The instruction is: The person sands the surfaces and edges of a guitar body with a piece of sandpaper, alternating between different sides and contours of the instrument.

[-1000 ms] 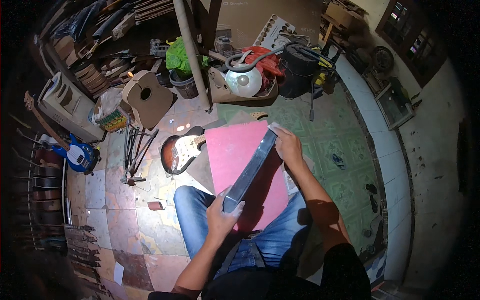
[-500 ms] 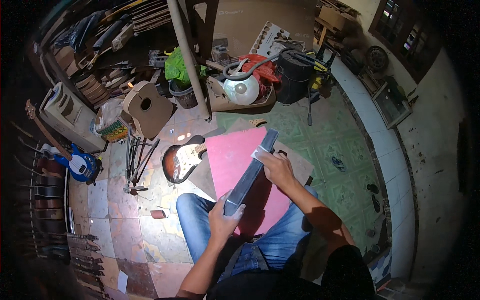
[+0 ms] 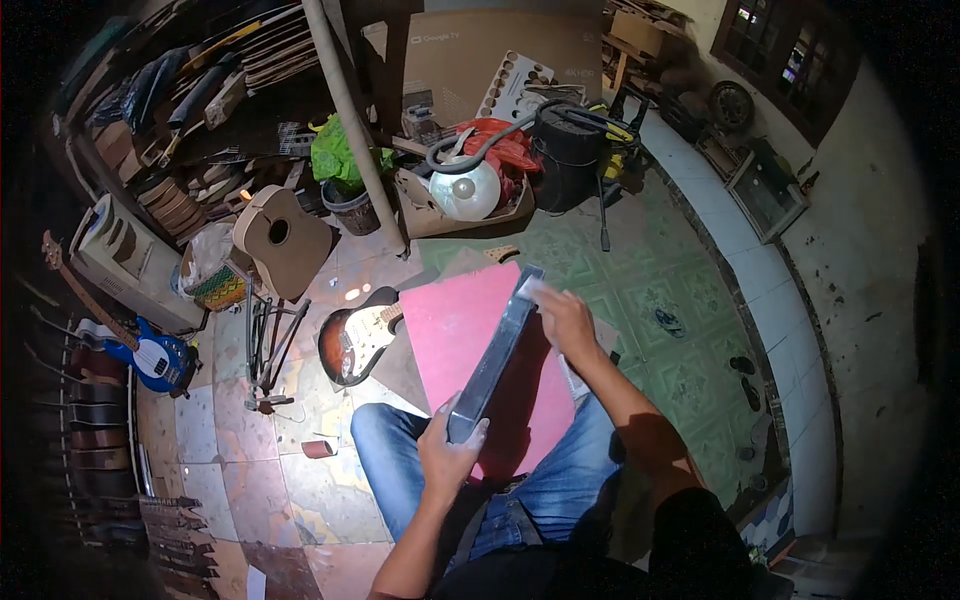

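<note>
A long, dark grey rectangular bar [image 3: 495, 358] slants across my lap, its far end to the right. My left hand [image 3: 445, 452] is closed round the near end, thumb on the right side. In my right hand [image 3: 570, 326] the fingers press a small whitish piece [image 3: 530, 288], perhaps cloth or abrasive paper, onto the bar's far end. Beneath the bar a pink board or sheet [image 3: 448, 322] rests over my legs, partly in the bar's shadow. To its left a sunburst electric guitar body [image 3: 343, 352] lies on the floor.
An acoustic guitar body [image 3: 285, 240], a metal stand [image 3: 268, 340] and a blue bass guitar [image 3: 158, 358] stand to the left. A short reddish-brown roll [image 3: 319, 450] lies by my left knee. Ahead are a leaning pole [image 3: 355, 120], a carton [image 3: 412, 205] and a black bucket [image 3: 567, 160].
My right hand and the whitish piece have slid along the bar to its far end. My left hand keeps its hold. The whole view has shifted slightly.
</note>
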Action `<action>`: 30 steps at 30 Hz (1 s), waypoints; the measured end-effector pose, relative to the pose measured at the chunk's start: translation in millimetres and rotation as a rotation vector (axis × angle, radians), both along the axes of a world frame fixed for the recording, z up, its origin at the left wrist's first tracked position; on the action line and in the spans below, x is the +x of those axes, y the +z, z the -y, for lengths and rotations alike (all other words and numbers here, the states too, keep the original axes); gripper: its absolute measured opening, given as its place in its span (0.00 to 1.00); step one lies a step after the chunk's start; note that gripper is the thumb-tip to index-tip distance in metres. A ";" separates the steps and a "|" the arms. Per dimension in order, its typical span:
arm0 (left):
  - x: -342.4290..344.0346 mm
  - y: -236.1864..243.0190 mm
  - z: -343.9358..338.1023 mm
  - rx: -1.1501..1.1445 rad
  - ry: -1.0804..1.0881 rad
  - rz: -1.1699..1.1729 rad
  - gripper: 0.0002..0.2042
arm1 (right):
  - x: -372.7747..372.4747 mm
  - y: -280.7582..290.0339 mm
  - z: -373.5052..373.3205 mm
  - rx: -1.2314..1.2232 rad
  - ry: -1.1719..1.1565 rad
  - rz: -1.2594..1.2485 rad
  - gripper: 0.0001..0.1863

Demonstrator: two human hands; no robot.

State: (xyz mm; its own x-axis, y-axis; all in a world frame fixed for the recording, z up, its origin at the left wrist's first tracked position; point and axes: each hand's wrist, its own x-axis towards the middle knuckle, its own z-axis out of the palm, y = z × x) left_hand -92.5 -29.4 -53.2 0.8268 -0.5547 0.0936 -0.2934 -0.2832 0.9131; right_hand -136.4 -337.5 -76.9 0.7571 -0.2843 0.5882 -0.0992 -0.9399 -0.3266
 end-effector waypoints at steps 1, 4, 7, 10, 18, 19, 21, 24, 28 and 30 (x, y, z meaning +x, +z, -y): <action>-0.7 -0.4 0.9 0.000 0.000 0.006 0.28 | 2.6 1.9 6.0 0.093 -0.090 0.010 0.22; 0.2 -2.5 -0.4 -0.006 0.012 0.021 0.28 | 2.3 -3.4 -4.6 0.078 -0.181 0.009 0.23; 3.5 -1.5 -2.1 -0.016 0.032 0.004 0.28 | -11.4 2.7 -33.9 0.063 0.047 -0.145 0.26; 5.5 3.9 -1.2 -0.006 0.028 -0.020 0.28 | -11.3 2.1 -14.8 0.012 0.023 -0.110 0.25; 10.1 6.6 -2.6 0.027 0.032 -0.073 0.27 | -4.6 42.5 12.4 0.424 -0.317 -0.183 0.30; 10.9 6.1 -3.2 0.029 0.042 -0.063 0.27 | -7.0 51.1 13.7 0.472 -0.288 -0.327 0.35; 12.0 4.8 -3.7 0.032 0.048 -0.055 0.27 | -7.9 54.2 16.9 0.522 -0.261 -0.474 0.39; 13.4 2.0 -3.4 0.026 0.059 -0.029 0.27 | -6.5 41.5 21.1 0.335 -0.142 -0.534 0.45; 14.3 -2.7 -2.2 0.004 0.049 0.041 0.27 | -11.9 23.4 11.7 0.221 -0.006 -0.466 0.47; 14.6 -2.6 -2.6 0.008 0.059 0.036 0.27 | -14.9 29.5 -4.6 0.221 0.008 -0.495 0.47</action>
State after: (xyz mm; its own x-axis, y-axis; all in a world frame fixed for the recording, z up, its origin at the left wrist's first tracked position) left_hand -77.9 -26.9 -55.7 0.8540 -0.5062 0.1200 -0.3089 -0.3079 0.8999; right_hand -151.3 -332.9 -47.4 0.9313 -0.3536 0.0873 -0.2844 -0.8558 -0.4322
